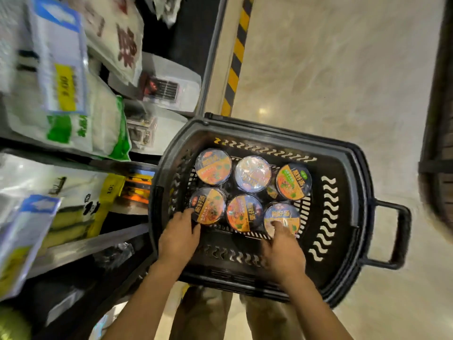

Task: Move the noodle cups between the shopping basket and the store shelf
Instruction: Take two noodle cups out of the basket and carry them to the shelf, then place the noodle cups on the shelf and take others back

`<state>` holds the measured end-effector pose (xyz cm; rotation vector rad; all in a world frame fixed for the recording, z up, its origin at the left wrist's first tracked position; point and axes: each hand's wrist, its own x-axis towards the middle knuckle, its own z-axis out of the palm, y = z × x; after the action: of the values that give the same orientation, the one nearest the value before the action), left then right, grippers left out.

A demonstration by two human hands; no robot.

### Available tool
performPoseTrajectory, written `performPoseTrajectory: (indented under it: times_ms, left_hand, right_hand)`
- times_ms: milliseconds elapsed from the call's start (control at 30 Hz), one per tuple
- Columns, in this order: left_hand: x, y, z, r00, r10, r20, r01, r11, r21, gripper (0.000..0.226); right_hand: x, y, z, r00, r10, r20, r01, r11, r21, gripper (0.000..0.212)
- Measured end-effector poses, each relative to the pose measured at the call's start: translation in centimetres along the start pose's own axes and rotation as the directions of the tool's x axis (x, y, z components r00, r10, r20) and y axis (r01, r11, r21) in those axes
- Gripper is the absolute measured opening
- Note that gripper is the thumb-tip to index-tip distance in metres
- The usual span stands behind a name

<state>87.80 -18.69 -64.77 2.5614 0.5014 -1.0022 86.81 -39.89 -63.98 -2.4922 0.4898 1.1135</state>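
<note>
While both hands reach down into it, the scene is placed relative to the shopping basket [348, 168], a black plastic one seen from above.

Basket: stands on the pale floor [331, 69], its handle [399, 234] folded out on the right side; its left rim sits just beside the store shelf [81, 244].

Noodle cups: six lie inside the basket, lids up, in two rows of three, packed close together.

Far row: far-left cup [213, 166], far-middle cup [253, 173], far-right cup [293, 181].

Near row: near-left cup [208, 205], near-middle cup [244, 212], near-right cup [283, 217].

Left hand [180, 235]: inside the basket at its near-left corner, fingers curled against the side of the near-left cup; whether they fully grip it I cannot tell.

Right hand [283, 253]: inside the basket at its near-right part, fingers spread narrowly, fingertips on the lid and near edge of the near-right cup.

Shelf: left of the basket, its tiers holding white bags [98, 126], some with green or yellow print, much blurred.

Hazard stripe [236, 55]: yellow and black, on the floor beyond the basket's far rim.
</note>
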Motion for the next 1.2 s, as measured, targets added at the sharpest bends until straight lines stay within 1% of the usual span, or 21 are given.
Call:
performPoseTrajectory:
  times_ms: [33,100,200,267,333,400,500,567,600,633,667,733,767,800,833,867,933,1000,1067,1133,1200]
  left_hand:
    - [-1.4,0.8,-1.6,0.996,0.067,-0.057,-0.060,0.992,0.107,0.043]
    - [-4.2,2.6,-4.9,0.966,0.205,-0.157,-0.157,0.949,0.272,0.039]
    - [-8.8,5.2,-10.0,0.933,0.306,-0.189,-0.232,0.914,0.332,0.031]
    - [-12.0,6.8,-13.3,0.864,0.419,-0.279,-0.323,0.887,0.330,0.028]
    - [-15.2,8.2,-16.1,0.880,0.387,-0.275,-0.287,0.895,0.342,0.036]
    - [-18.4,9.0,-18.2,0.868,0.373,-0.327,-0.266,0.907,0.326,0.044]
    - [-23.6,10.1,-21.5,0.814,0.362,-0.455,-0.234,0.920,0.314,0.046]
    - [-27.0,10.5,-23.2,0.784,0.323,-0.530,-0.227,0.944,0.239,0.045]
    - [-28.6,10.6,-23.6,0.757,0.308,-0.577,-0.232,0.951,0.204,0.045]
    - [-30.1,10.8,-23.8,0.705,0.284,-0.650,-0.249,0.957,0.148,0.044]
    - [-31.8,11.0,-24.0,0.675,0.240,-0.698,-0.234,0.967,0.106,0.044]
    - [-35.0,11.3,-23.7,0.648,0.114,-0.753,-0.146,0.989,0.024,0.040]
    - [-36.7,11.4,-23.2,0.615,0.063,-0.786,-0.131,0.991,-0.024,0.038]
    - [-38.5,11.5,-22.6,0.563,0.002,-0.827,-0.146,0.984,-0.098,0.037]
    - [-40.6,11.8,-22.0,0.529,-0.061,-0.847,-0.155,0.974,-0.166,0.038]
    - [-42.6,11.8,-21.1,0.520,-0.122,-0.846,-0.106,0.973,-0.206,0.039]
    - [-46.6,11.5,-19.1,0.443,-0.205,-0.873,-0.031,0.970,-0.243,0.039]
    - [-50.9,11.1,-16.6,0.380,-0.282,-0.881,-0.007,0.952,-0.308,0.034]
    - [-54.4,10.1,-13.4,0.323,-0.369,-0.871,0.044,0.926,-0.376,0.035]
    - [-57.2,9.2,-10.4,0.285,-0.464,-0.839,0.108,0.885,-0.453,0.028]
    - [-60.4,8.5,-7.9,0.278,-0.557,-0.783,0.135,0.829,-0.542,0.034]
  right_hand:
    - [-1.3,-0.4,-1.9,0.999,-0.045,-0.009,0.044,0.994,-0.099,0.049]
    - [-4.1,-1.4,-5.8,0.994,-0.094,-0.047,0.084,0.980,-0.179,0.049]
    - [-8.9,-2.8,-11.3,0.980,-0.160,-0.114,0.135,0.970,-0.202,0.046]
    - [-12.3,-3.7,-14.5,0.964,-0.219,-0.153,0.181,0.956,-0.229,0.050]
    - [-15.7,-4.3,-17.3,0.942,-0.279,-0.189,0.230,0.943,-0.242,0.051]
    - [-18.9,-4.5,-19.8,0.907,-0.349,-0.237,0.290,0.924,-0.250,0.051]
    - [-23.2,-4.5,-23.2,0.846,-0.436,-0.306,0.386,0.898,-0.213,0.049]
    - [-25.7,-4.3,-25.3,0.802,-0.499,-0.328,0.443,0.866,-0.233,0.050]
    - [-26.8,-4.1,-26.3,0.773,-0.536,-0.340,0.478,0.844,-0.243,0.051]
    - [-27.8,-3.8,-27.1,0.741,-0.574,-0.349,0.516,0.819,-0.251,0.052]
    - [-28.8,-3.5,-27.9,0.707,-0.613,-0.353,0.555,0.790,-0.261,0.053]
    - [-31.0,-2.9,-29.3,0.635,-0.697,-0.333,0.633,0.716,-0.293,0.055]
    - [-32.0,-2.6,-29.8,0.598,-0.737,-0.315,0.668,0.675,-0.314,0.055]
    - [-33.0,-2.2,-30.3,0.556,-0.777,-0.293,0.700,0.629,-0.339,0.056]
    - [-33.9,-1.8,-30.6,0.514,-0.816,-0.266,0.729,0.579,-0.365,0.055]
    - [-34.9,-1.4,-30.6,0.469,-0.851,-0.237,0.757,0.526,-0.388,0.054]
    - [-36.7,-0.6,-30.4,0.401,-0.904,-0.148,0.806,0.425,-0.411,0.052]
    - [-38.6,-0.1,-29.8,0.357,-0.933,-0.047,0.856,0.347,-0.383,0.053]
    - [-40.7,0.0,-28.7,0.318,-0.947,0.053,0.898,0.282,-0.338,0.061]
    - [-42.8,0.3,-27.0,0.247,-0.958,0.147,0.920,0.184,-0.346,0.069]
    - [-44.8,0.8,-25.1,0.185,-0.966,0.179,0.927,0.111,-0.359,0.060]
